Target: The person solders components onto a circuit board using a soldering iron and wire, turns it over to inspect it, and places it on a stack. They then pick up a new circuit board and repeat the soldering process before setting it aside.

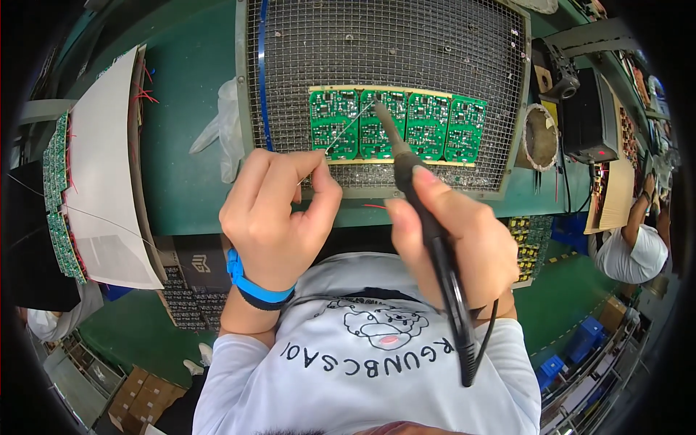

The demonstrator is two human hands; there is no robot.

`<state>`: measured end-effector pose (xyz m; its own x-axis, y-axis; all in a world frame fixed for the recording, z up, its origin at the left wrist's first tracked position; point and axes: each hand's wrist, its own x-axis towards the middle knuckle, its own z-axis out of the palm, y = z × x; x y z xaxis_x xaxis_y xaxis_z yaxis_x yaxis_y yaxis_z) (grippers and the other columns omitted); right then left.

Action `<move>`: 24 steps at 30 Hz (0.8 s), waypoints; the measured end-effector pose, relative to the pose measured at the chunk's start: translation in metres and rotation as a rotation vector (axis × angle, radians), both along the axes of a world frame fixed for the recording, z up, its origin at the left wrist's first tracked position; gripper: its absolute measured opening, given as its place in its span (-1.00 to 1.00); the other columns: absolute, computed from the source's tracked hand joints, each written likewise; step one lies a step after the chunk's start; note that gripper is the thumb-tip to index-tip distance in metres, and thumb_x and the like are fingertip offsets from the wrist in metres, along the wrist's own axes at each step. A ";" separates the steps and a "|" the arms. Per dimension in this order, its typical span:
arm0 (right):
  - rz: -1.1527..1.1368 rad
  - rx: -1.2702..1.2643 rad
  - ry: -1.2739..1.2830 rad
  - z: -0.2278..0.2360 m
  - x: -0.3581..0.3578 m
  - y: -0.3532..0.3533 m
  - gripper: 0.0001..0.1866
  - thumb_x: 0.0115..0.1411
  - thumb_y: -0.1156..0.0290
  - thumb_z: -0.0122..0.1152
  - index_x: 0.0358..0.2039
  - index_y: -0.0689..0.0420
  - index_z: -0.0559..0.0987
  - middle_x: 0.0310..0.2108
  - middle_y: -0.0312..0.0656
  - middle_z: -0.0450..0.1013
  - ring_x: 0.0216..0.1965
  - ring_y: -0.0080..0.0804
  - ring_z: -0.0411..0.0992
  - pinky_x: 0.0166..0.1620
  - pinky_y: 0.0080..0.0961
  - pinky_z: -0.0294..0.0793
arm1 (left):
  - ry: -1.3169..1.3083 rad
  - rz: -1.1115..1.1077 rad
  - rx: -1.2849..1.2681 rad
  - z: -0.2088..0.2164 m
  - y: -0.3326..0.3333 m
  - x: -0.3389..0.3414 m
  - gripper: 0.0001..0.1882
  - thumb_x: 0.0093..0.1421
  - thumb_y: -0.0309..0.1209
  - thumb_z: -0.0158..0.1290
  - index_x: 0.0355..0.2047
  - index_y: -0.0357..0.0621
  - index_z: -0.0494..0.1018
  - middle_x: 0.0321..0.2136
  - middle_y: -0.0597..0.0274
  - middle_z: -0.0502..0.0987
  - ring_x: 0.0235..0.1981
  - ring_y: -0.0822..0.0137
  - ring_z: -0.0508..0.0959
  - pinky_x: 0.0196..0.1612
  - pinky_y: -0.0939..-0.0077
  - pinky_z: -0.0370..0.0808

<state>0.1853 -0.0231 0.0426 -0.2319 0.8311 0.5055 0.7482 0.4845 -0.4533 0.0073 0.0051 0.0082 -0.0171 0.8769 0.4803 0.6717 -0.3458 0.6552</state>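
Note:
A panel of green circuit boards (337,138) lies on a wire mesh screen (413,43) set in a metal frame. My left hand (279,206) pinches a thin strand of solder wire (341,135) between thumb and forefinger, its far end reaching over the second board from the left. In my right hand (460,235) is a soldering iron (420,196) with a black handle. Its tip meets or hovers near the end of the solder on that same board; whether it touches, I cannot tell. A blue band circles my left wrist.
A clear plastic glove or bag (228,134) lies left of the screen. At the right are a round container (541,138) and a black box-shaped unit (589,119). Further left, a white sheet (109,167) stands beside more green boards (59,196). Another person (638,243) is at far right.

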 end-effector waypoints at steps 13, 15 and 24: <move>-0.022 0.114 -0.054 0.006 -0.020 0.000 -0.54 -0.06 0.54 0.54 -0.15 0.34 0.52 -0.49 -0.07 0.57 -0.60 -0.28 0.54 -0.53 -0.47 0.54 | 0.038 0.032 0.008 0.003 -0.005 -0.004 -0.80 -0.11 -0.67 0.25 -0.43 -0.19 0.57 -0.60 0.29 0.44 -0.69 0.43 0.37 -0.65 0.56 0.30; -0.022 0.127 -0.058 0.005 -0.020 0.000 -0.55 -0.05 0.54 0.54 -0.16 0.33 0.52 -0.50 -0.07 0.56 -0.60 -0.28 0.54 -0.53 -0.48 0.53 | 0.040 0.030 0.009 0.004 -0.005 -0.004 -0.80 -0.11 -0.67 0.25 -0.43 -0.19 0.57 -0.60 0.29 0.44 -0.68 0.44 0.37 -0.65 0.56 0.30; -0.146 0.124 0.028 -0.003 0.001 -0.014 -0.64 0.08 0.53 0.42 -0.12 0.30 0.51 -0.50 -0.10 0.54 -0.59 -0.40 0.50 -0.51 -0.54 0.50 | 0.041 0.033 0.019 0.001 -0.006 -0.003 -0.80 -0.12 -0.68 0.23 -0.44 -0.20 0.57 -0.59 0.28 0.44 -0.68 0.44 0.38 -0.65 0.59 0.29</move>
